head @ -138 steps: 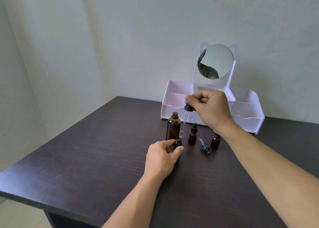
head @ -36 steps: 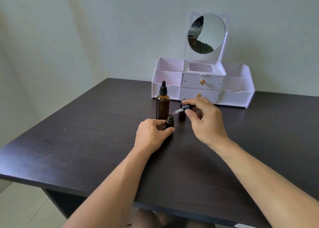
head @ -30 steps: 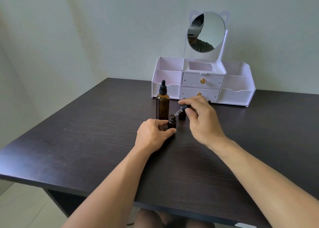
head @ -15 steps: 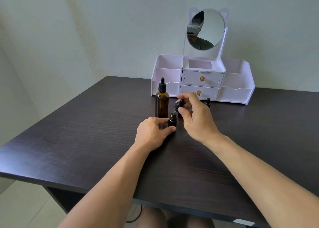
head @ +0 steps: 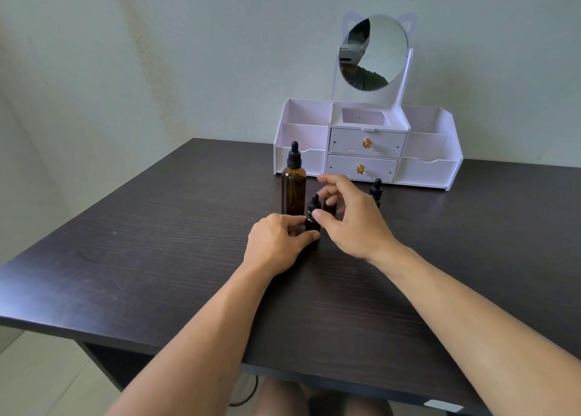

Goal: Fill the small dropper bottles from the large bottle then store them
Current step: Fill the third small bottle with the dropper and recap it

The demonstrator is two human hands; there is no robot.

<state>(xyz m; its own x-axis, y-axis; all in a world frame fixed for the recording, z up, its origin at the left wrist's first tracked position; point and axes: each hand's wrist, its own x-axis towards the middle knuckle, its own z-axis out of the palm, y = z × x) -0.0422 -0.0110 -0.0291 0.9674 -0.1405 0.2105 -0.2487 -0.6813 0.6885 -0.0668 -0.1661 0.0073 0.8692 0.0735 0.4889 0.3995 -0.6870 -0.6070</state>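
Since half a second ago the dropper cap has gone onto the small dropper bottle (head: 313,217), which stands upright just right of the large amber bottle (head: 293,186). The left hand (head: 276,242) grips the small bottle's base on the dark table (head: 157,258). The right hand (head: 352,217) touches the cap's collar with its thumb, fingers loosely spread, and partly hides a second small bottle (head: 330,206). A third capped bottle (head: 376,191) stands farther right. Behind the amber bottle sits the white mirrored organizer (head: 367,151). No legible labels.
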